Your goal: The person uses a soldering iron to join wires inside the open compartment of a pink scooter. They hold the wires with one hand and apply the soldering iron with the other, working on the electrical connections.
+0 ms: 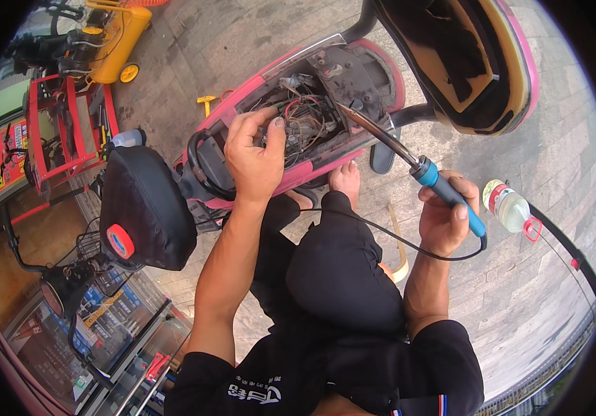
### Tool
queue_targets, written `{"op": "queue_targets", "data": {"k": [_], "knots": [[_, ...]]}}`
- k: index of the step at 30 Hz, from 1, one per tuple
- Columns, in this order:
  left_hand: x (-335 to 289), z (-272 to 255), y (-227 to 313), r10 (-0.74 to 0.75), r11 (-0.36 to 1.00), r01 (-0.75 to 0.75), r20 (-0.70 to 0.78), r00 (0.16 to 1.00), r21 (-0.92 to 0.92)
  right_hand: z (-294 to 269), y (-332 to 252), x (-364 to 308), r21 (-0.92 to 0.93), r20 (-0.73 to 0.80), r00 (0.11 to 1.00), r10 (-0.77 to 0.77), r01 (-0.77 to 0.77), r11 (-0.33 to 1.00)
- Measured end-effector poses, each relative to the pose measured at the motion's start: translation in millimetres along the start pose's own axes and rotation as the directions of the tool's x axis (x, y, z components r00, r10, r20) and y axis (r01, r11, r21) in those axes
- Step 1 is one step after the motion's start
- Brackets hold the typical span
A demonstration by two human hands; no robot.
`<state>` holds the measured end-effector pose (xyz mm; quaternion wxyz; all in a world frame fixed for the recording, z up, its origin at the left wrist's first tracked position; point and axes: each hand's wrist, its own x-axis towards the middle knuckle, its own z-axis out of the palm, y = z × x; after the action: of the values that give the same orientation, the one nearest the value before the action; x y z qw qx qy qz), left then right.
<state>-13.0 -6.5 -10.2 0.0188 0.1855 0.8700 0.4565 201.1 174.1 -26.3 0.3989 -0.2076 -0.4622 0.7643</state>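
Grey stone paving [201, 48] lies under a pink plastic scooter [326, 163]. At left, the half-curled left hand [256, 152] reaches the tangled thin wires [306, 119] in its open body, grip unclear; the right hand [448, 216] holds a blue-handled soldering iron [426, 173], best steered clear of the left.

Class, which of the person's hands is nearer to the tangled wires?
Left. The left hand is at the wires; the right hand is farther right, holding the blue-handled tool.
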Motion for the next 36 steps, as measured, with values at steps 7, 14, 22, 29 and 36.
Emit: {"op": "queue_targets", "data": {"k": [7,14,22,29,36], "knots": [[19,16,3,-0.025,0.982,-0.004,0.145,0.989,0.191,3,7,5,-0.001,0.021,1.0,0.002,-0.002,1.0],[25,17,-13,-0.252,0.955,0.283,0.252,0.934,-0.091,2,14,5,-0.028,0.023,1.0,0.018,-0.018,0.999],[24,20,-13,-0.161,0.969,0.195,0.208,0.965,-0.153,-1,21,4,-0.051,0.015,0.999,0.047,-0.046,0.998],[26,14,-3,0.077,0.981,-0.105,0.174,0.982,0.163,-2,21,3,-0.05,0.015,0.998,0.06,-0.059,0.997],[27,15,5,-0.008,0.984,-0.028,0.204,0.979,0.173,0,21,2,-0.063,0.031,0.998,0.057,-0.055,0.997]]}}
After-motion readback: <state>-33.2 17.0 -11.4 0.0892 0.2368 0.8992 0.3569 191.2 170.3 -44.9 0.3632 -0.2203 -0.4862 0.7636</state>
